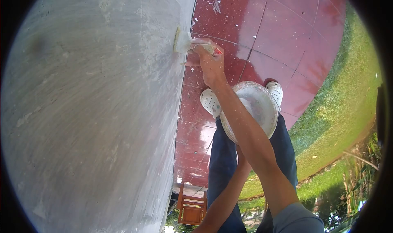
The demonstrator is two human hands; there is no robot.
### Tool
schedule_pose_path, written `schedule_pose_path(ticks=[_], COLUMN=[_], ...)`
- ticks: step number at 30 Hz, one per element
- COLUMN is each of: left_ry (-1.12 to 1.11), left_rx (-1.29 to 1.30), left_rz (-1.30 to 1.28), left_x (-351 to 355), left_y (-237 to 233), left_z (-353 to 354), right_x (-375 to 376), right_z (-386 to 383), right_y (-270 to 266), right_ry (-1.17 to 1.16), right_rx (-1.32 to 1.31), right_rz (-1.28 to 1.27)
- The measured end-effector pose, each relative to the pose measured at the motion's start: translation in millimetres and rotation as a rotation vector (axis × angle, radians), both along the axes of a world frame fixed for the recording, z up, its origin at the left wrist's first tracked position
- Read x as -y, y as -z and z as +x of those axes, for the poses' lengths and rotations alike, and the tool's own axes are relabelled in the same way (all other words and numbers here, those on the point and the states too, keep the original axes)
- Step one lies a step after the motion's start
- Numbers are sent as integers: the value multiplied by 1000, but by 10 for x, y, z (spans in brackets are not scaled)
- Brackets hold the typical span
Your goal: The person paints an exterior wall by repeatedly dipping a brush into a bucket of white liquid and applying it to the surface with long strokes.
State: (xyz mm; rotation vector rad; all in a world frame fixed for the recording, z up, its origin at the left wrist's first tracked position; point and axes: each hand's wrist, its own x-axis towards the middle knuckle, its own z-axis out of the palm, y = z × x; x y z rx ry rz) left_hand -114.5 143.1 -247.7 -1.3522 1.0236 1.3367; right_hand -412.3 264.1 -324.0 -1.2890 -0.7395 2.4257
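My right hand (211,65) is closed around a paintbrush (184,41), whose pale, wide bristles touch the grey wall (102,102) near its bottom edge. A bit of red shows at the handle end. Below my right forearm is a white, paint-stained bucket (268,112) with whitish paint inside; the forearm crosses over it and hides part of its opening. My left hand (241,152) is at the bucket's near side and appears to hold it from below. Its fingers are mostly hidden behind the bucket.
Red floor tiles (282,32) with white paint spots run along the wall. My white clogs (211,102) stand on them, on either side of the bucket. Grass (327,130) borders the tiles at right. A wooden chair (192,210) stands by the wall at the bottom.
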Motion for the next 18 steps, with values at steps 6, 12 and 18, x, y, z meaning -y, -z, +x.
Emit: schedule_pose_path(ticks=[6,12,18], left_ry=[38,68,92], left_rx=[-27,-63,-58], left_rz=[16,29,14], left_x=[-17,-18,-28], left_y=[-16,-29,-12], left_z=[54,33,20], right_x=[-497,49,-21], right_z=[107,57,194], right_y=[-1346,-152,235], right_ry=[48,108,37], right_rx=[-570,-313,14], right_rz=[-158,-483,-132])
